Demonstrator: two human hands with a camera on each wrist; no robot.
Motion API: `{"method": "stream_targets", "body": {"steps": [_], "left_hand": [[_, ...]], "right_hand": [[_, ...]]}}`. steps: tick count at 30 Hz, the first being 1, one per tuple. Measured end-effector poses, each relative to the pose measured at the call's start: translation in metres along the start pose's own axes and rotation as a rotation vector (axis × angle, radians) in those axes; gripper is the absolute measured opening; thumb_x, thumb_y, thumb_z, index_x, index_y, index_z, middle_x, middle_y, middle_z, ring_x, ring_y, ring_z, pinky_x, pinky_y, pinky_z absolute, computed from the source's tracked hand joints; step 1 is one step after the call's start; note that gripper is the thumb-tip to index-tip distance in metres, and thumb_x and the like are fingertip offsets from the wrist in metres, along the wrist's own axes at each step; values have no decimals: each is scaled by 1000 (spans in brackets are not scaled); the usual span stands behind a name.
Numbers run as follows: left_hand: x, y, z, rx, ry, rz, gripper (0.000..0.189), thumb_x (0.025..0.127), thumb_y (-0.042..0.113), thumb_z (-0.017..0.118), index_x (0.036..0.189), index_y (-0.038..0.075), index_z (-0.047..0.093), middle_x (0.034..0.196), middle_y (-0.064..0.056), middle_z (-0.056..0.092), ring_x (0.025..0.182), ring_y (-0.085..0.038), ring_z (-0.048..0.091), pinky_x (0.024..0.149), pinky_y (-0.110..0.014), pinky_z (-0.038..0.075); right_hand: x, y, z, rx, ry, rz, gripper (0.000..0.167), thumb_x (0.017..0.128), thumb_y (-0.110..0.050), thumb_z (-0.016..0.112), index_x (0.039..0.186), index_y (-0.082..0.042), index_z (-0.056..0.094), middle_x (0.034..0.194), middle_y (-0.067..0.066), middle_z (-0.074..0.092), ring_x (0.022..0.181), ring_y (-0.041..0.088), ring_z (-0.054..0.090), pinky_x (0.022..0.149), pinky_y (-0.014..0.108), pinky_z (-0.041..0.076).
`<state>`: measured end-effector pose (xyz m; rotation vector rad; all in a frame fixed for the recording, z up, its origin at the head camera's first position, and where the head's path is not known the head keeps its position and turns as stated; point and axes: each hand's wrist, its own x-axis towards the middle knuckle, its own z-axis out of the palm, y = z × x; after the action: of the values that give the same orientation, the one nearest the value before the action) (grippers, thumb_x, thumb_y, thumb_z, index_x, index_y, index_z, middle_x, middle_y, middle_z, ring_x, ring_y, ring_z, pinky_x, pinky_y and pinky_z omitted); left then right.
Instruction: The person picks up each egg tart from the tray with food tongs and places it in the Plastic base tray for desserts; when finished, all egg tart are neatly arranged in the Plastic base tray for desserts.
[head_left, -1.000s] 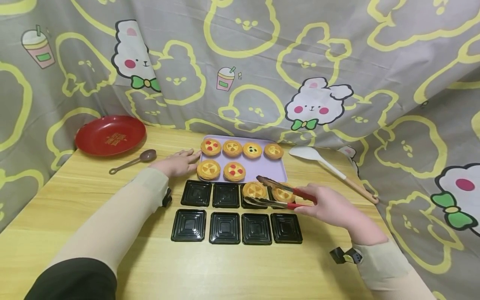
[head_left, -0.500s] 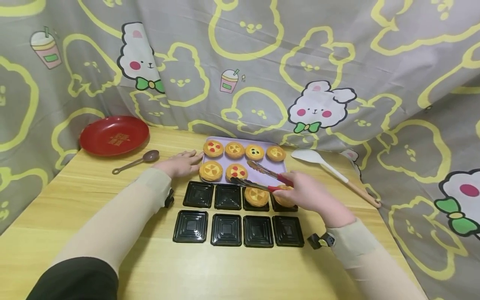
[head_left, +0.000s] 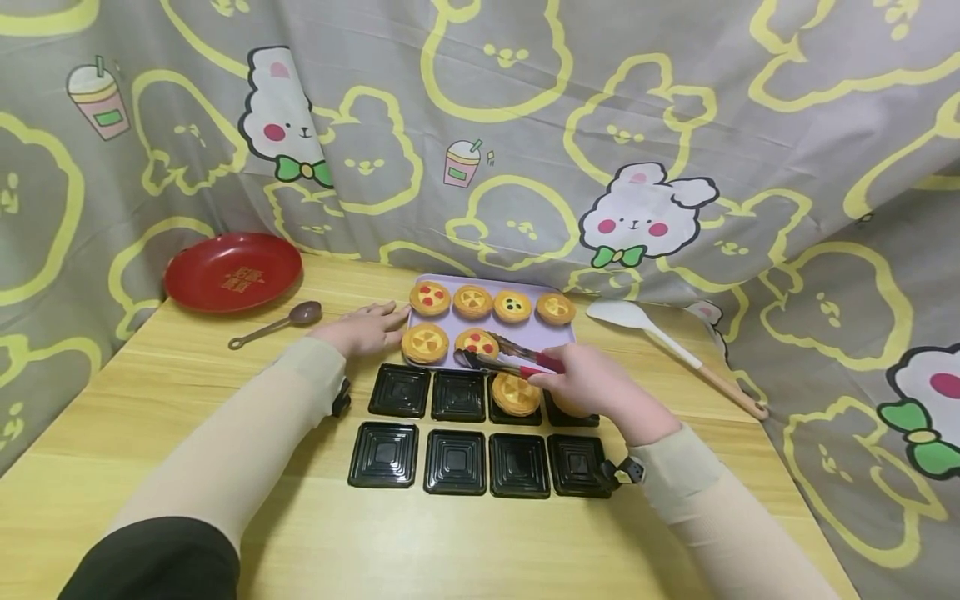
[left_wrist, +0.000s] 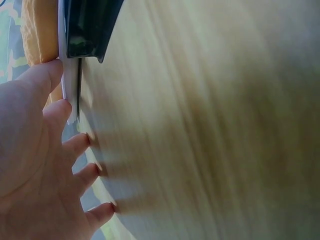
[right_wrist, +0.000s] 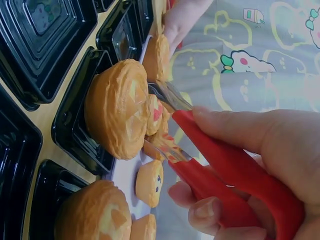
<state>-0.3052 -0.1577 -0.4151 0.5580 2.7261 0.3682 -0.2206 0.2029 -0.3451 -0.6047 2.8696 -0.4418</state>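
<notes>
My right hand (head_left: 588, 383) grips red-handled tongs (right_wrist: 220, 165). Their two arms stand on either side of an egg tart with red topping (head_left: 472, 337), in the front row of a lilac tray (head_left: 542, 333); whether they touch it I cannot tell. With fingers spread, my left hand (head_left: 366, 330) lies at the tray's left edge; the left wrist view has its thumb and a finger against the tray's rim (left_wrist: 71, 90). Several other tarts sit on the tray. Two more are in black square holders, one yellow-topped tart (head_left: 515, 393) and one partly hidden by my right hand.
Black square holders (head_left: 455, 461) stand in two rows before the tray. At the back left are a red plate (head_left: 232, 273) and a brown spoon (head_left: 303, 313). A white spatula with a wooden handle (head_left: 678, 346) lies on the right. A patterned curtain (head_left: 375, 225) hangs behind.
My right hand has carried the tongs left and away from me, from over the tarts in the holders to the red-topped tart. The left hand stays at the tray's edge.
</notes>
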Motion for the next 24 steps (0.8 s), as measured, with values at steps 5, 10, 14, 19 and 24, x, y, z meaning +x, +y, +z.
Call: {"method": "stream_targets", "body": {"steps": [5,10,14,19,24], "left_hand": [[-1,1,0,12,-1,8,65,105,48,32,160,18,14,163,-18,11,145,-48,10,112,-67,13],[-4,2,-3,10,-2,9,64,106,46,34,159,17,14,163,-19,11,144,-49,11,112,-67,14],[-4,0,-3,13,3,9,63,106,45,34,160,18,15,163,-18,11,145,-48,11,112,-67,14],[-4,0,-3,1,3,15,64,105,47,34,159,17,15,163,-19,11,145,-48,10,112,-67,14],[-3,1,-4,-5,-7,12,64,105,45,35,159,17,15,163,-19,11,145,-47,10,113,-66,14]], "right_hand": [[-7,0,-6,28,23,-28,36,93,-38,70,114,-9,72,83,0,64,69,18,55,63,36,47],[-20,-7,-15,45,19,-91,35,93,-38,70,115,-11,72,81,-4,65,67,15,55,63,34,48],[-29,-16,-15,17,-8,-136,26,92,-40,71,106,-18,72,76,-10,62,65,13,54,63,33,47],[-35,-21,-9,14,-37,-146,28,90,-41,72,106,-17,73,84,-10,67,71,9,58,70,35,51],[-37,-23,-6,8,-52,-138,24,89,-40,74,97,-18,71,83,-9,66,71,10,57,69,35,51]]}}
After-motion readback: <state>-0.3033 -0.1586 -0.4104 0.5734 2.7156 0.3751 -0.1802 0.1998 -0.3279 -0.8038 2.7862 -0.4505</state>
